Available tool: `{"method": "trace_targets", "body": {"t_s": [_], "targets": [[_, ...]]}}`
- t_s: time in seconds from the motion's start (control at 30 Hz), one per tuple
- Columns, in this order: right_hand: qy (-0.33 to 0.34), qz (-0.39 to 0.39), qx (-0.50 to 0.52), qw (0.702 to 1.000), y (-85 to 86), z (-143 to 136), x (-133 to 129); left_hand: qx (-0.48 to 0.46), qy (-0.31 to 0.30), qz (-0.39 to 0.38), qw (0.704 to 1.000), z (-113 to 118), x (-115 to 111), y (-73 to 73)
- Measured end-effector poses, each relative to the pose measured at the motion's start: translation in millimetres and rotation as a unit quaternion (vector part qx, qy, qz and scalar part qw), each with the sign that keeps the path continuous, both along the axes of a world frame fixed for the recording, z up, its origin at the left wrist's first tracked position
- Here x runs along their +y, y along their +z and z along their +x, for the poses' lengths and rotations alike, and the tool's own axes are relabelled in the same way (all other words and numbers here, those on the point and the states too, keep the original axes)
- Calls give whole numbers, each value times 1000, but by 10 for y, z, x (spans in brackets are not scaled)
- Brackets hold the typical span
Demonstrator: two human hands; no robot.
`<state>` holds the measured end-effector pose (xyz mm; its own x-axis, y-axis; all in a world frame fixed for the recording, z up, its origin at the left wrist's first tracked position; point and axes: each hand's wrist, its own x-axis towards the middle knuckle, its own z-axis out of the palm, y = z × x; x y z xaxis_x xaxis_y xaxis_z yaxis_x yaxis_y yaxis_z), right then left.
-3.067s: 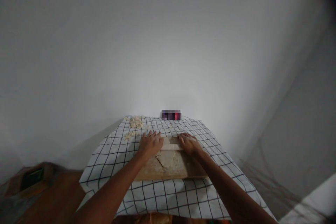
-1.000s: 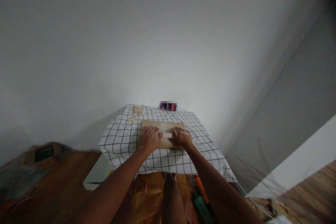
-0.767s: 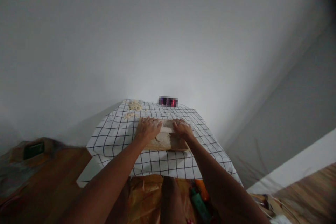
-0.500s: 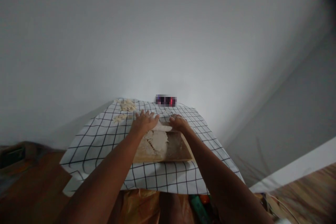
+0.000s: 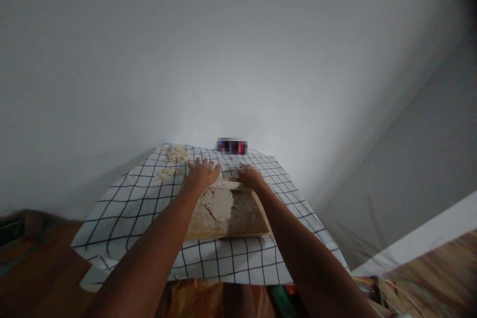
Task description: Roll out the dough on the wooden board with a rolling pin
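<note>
A rolling pin lies crosswise near the far edge of a wooden board. Under and in front of it, a thin sheet of pale dough with a ragged edge and a cracked line covers the board's left and middle part. My left hand presses on the pin's left end, fingers stretched out and spread, with white flour on the tips. Over the pin's right end, my right hand has its fingers bent across it. Both palms hide the pin's ends, and my left forearm covers the board's left side.
Pale dough pieces and a smaller group of scraps lie at the far left on a checked cloth. A blurred-out dark and red item stands at the back against the white wall.
My hands and the rolling pin have shifted slightly forward over the board. The whole view has tilted a little, so the table sits lower and farther left. The dough scraps stay put.
</note>
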<state>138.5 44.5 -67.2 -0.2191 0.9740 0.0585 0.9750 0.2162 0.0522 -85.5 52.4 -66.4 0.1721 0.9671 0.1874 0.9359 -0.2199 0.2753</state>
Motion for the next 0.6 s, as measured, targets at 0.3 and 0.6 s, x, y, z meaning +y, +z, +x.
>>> {"method": "trace_targets", "body": {"t_s": [0.3, 0.6], "targets": [[-66, -6, 33, 997, -34, -28, -465, 6, -2, 27, 1000, -60, -489, -20], [-83, 36, 64, 994, -10, -116, -1029, 31, -34, 137, 990, -154, -1003, -102]]}}
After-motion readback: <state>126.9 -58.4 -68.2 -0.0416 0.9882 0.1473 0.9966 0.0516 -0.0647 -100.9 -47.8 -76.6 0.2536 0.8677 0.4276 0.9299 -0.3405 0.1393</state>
